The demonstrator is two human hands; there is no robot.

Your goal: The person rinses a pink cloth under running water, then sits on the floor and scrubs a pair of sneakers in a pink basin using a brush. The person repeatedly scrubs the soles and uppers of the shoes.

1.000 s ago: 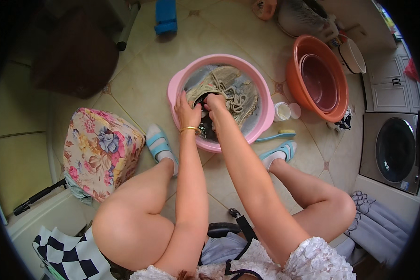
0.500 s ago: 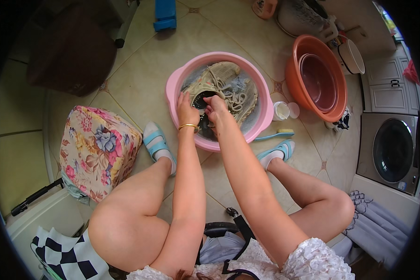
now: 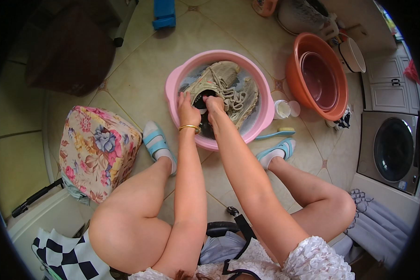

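A beige mesh sneaker (image 3: pixel 209 80) with loose laces lies in sudsy water in a pink plastic basin (image 3: pixel 173 95), its dark opening turned toward me. A second sneaker (image 3: pixel 250 95) lies partly under water beside it, on the right. My left hand (image 3: pixel 188 111), with a gold bangle at the wrist, grips the first sneaker's left side at the opening. At the opening's right edge, my right hand (image 3: pixel 213 106) is closed on the same sneaker, its thumb near the dark lining. What its lower fingers touch is hidden.
Right of the basin are an open white jar (image 3: pixel 282 110), its lid (image 3: pixel 294 109) and a blue scrub brush (image 3: pixel 276 134). Stacked orange basins (image 3: pixel 296 77) stand beyond them. A flower-patterned covered seat (image 3: pixel 100 149) is at left, a washing machine (image 3: pixel 392 148) at far right.
My right hand has shifted slightly at the sneaker's opening, its fingers now closer together. My left hand stays at the opening's left side.
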